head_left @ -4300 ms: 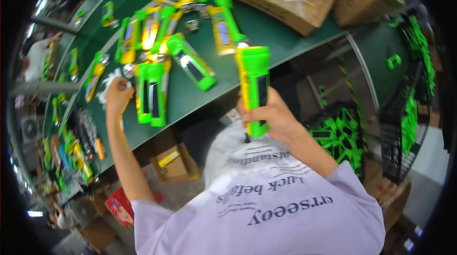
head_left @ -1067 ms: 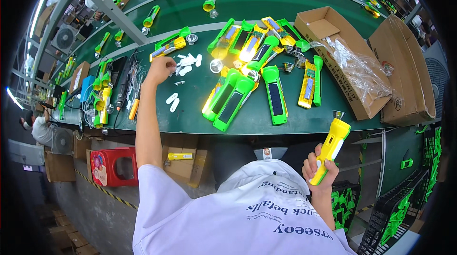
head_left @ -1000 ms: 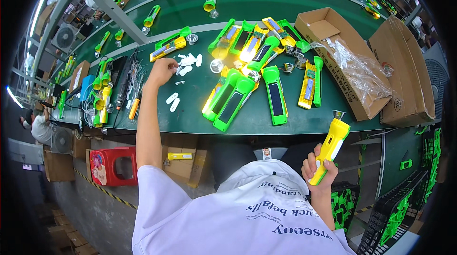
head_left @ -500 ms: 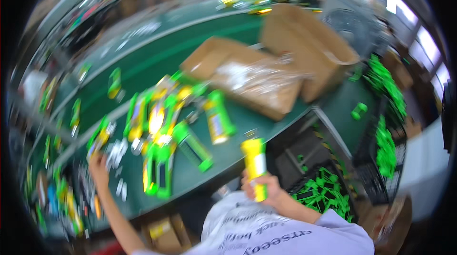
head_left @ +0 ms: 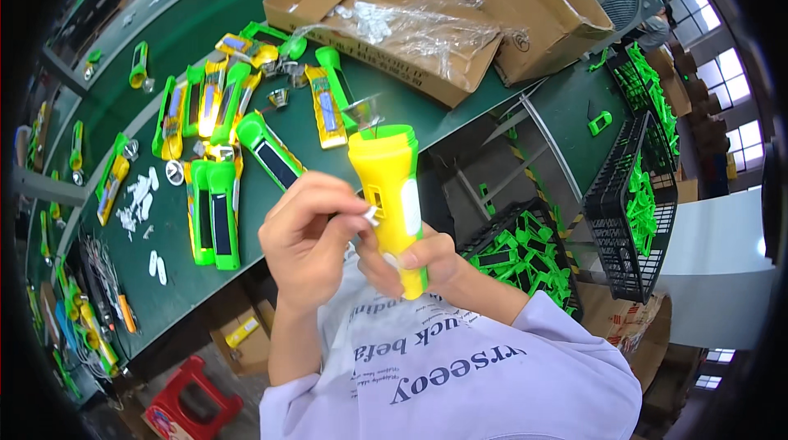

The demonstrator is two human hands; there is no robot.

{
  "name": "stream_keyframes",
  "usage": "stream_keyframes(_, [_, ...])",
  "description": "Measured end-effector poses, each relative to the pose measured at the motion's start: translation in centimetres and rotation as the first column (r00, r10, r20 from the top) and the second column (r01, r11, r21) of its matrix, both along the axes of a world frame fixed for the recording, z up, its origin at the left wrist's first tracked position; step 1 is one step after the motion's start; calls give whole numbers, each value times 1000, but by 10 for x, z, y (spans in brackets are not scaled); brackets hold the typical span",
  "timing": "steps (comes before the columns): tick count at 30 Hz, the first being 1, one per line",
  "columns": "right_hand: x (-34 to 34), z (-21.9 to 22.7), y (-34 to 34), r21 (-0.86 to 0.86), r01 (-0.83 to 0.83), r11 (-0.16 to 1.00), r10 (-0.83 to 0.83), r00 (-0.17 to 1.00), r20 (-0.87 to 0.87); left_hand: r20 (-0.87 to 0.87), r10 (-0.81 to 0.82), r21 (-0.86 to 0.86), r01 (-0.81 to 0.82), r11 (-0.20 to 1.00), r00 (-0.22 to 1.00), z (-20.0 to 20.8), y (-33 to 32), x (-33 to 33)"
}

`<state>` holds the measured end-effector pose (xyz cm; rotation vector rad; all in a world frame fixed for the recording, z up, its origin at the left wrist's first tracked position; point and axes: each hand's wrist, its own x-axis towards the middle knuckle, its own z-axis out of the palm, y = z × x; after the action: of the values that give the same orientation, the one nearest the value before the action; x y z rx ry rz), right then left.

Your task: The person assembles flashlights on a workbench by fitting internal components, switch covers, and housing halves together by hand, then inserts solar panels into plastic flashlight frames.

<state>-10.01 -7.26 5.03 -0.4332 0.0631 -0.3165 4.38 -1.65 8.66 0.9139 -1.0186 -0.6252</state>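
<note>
— What is your right hand (head_left: 414, 263) holding?

— Your right hand grips the lower end of a yellow flashlight body (head_left: 390, 194), fingers wrapped around it, holding it upright above the near edge of the green workbench (head_left: 271, 54).

— And your left hand (head_left: 308, 231)?

— Your left-hand fingers are pinched shut on a small white part (head_left: 372, 214), which touches the side of the flashlight body.

— What lies around that flashlight body?

— Beyond it and to its left, green and yellow flashlight shells (head_left: 213, 210) lie scattered on the workbench. Further beyond stands an open cardboard box (head_left: 386, 21) with clear plastic film. To its right, below the bench, black crates (head_left: 628, 218) hold green parts.
</note>
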Motion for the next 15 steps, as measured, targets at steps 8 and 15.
stream_keyframes(8, [-9, 1, 5, 54, -31, 998, 25, 993, 113, 130, 22, 32, -27, 999, 991, -4, 4, -9])
stream_keyframes(15, [-14, -3, 7, 129, -136, 982, 105, 969, 223, 216, 65, 35, -74, 997, 974, 5, 5, -11])
